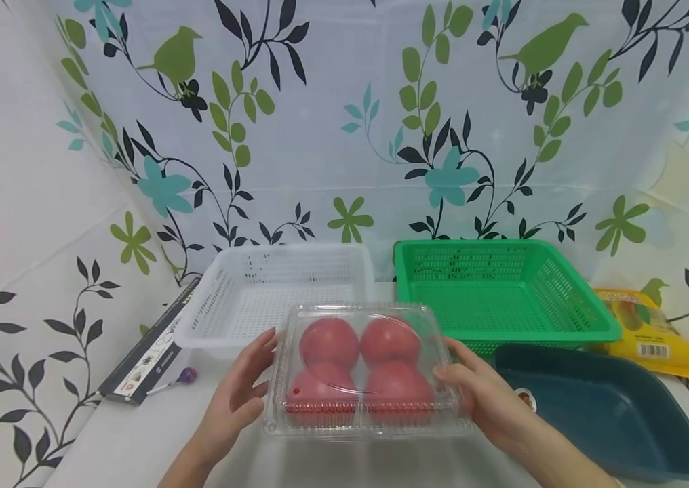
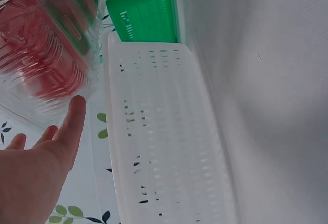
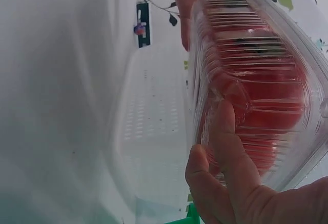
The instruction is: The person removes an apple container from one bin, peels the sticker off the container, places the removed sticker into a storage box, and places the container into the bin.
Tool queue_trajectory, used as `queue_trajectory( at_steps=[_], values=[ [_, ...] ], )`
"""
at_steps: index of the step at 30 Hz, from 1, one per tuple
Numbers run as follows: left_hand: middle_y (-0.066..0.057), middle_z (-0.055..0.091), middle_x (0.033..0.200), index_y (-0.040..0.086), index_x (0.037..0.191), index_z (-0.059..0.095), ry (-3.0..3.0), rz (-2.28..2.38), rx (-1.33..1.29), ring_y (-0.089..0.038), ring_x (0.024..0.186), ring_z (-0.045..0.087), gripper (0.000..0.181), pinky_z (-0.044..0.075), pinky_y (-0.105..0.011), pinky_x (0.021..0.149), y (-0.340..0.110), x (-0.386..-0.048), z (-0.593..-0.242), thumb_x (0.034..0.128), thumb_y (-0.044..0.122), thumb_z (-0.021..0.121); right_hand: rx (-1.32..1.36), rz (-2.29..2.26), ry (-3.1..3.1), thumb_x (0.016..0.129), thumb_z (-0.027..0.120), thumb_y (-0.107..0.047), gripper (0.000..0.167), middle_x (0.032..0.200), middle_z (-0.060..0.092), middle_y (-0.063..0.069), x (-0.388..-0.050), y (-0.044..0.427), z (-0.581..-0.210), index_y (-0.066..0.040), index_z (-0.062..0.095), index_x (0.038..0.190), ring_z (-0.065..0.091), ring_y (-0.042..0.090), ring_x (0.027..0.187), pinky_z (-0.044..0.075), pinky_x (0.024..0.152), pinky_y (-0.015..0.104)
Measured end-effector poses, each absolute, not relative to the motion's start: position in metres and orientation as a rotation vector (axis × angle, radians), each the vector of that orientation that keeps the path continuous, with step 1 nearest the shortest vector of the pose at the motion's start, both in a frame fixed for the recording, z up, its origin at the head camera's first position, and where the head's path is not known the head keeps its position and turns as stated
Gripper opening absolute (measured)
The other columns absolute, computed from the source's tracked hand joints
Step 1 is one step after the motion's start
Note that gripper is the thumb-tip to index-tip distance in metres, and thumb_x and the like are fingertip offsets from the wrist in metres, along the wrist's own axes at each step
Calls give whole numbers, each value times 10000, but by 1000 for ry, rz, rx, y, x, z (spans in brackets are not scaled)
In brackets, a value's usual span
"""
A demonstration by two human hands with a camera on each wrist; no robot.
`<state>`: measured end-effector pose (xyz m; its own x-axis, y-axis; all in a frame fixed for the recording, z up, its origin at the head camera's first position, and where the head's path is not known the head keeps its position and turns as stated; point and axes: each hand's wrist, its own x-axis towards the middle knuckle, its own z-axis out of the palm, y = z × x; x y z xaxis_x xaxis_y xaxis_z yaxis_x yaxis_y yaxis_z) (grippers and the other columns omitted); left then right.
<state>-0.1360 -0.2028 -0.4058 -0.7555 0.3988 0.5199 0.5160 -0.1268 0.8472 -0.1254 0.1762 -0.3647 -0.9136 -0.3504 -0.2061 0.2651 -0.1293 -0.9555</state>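
Observation:
A clear plastic clamshell box [image 1: 375, 430] holding several round red fruits [image 1: 390, 339], perhaps tomatoes, is held up above the table, tilted so its lid faces me. My right hand [image 1: 491, 403] grips its right end, thumb over the lid edge; in the right wrist view the fingers [image 3: 233, 155] press along the ribbed side. My left hand [image 1: 237, 396] is at the box's left end with fingers loosely bent. In the left wrist view, the left index fingertip [image 2: 77, 106] is at the box's edge; whether it touches cannot be told.
Behind the box stand a white basket [image 1: 198, 329] and a green basket [image 1: 503, 305]. A dark blue tray [image 1: 607, 413] lies to the right, with a yellow packet [image 1: 646, 332] behind it. At left are a long narrow carton [image 1: 149, 352] and a lollipop [image 1: 186, 375].

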Motion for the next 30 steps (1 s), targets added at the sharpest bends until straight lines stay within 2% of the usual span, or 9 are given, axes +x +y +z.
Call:
queue_trajectory(
  at_steps=[3,7,11,13,17,22,27,30],
  values=[
    [-125,376,1579,10,1580,234,-2022,-2012,-987,-186,1383,435,626,483,-324,1027,-208,-135,-404,1051,213,501,-100,-2096,1754,970,578,-250,764,1280,571,64,-129,174,-360,-135,147,1591,622,209,1079,540,903,415],
    [-158,422,1543,10,1563,288,-2037,-1999,-848,-186,1336,492,542,509,-319,988,-212,-133,-404,1042,49,432,-103,-2085,1789,964,584,-275,780,1324,535,86,-136,169,-354,-126,151,1595,607,215,1090,539,902,403],
    [-51,502,1491,79,1540,380,-2088,-2021,-621,-143,1271,552,509,528,-290,947,-214,-132,-405,1037,-6,381,-96,-2079,1831,955,591,-285,747,1360,492,128,-144,162,-347,-128,214,1580,590,244,1097,542,893,405],
    [15,524,1467,110,1526,411,-2124,-2027,-502,-107,1239,573,475,533,-273,925,-216,-132,-407,1058,36,377,-99,-2080,1842,951,585,-286,727,1369,480,145,-149,158,-344,-131,239,1572,578,261,1110,544,892,402],
    [76,537,1416,39,1505,404,-2159,-2031,-315,-62,1197,586,422,541,-253,912,-223,-134,-415,1092,122,389,-127,-2080,1858,946,570,-284,702,1406,445,159,-162,151,-338,-135,270,1563,520,296,1178,543,905,408],
    [45,564,1352,-50,1476,381,-2106,-2077,-82,-66,1150,615,470,549,-278,925,-236,-137,-424,1101,229,434,-155,-2079,1889,949,565,-286,687,1435,416,156,-181,140,-335,-121,295,1559,448,325,1232,515,933,426],
    [-37,555,1382,-39,1495,333,-2051,-2132,30,-87,1172,620,551,535,-294,951,-245,-138,-428,1094,323,442,-119,-2097,1859,955,562,-295,664,1421,418,160,-199,130,-333,-107,317,1543,485,302,1180,530,906,413],
    [-22,558,1372,-32,1500,319,-2019,-2157,42,-84,1169,622,552,531,-300,958,-248,-138,-429,1095,324,438,-110,-2116,1833,957,568,-293,629,1395,432,161,-209,125,-333,-95,349,1512,513,299,1138,555,876,418]
  ],
)
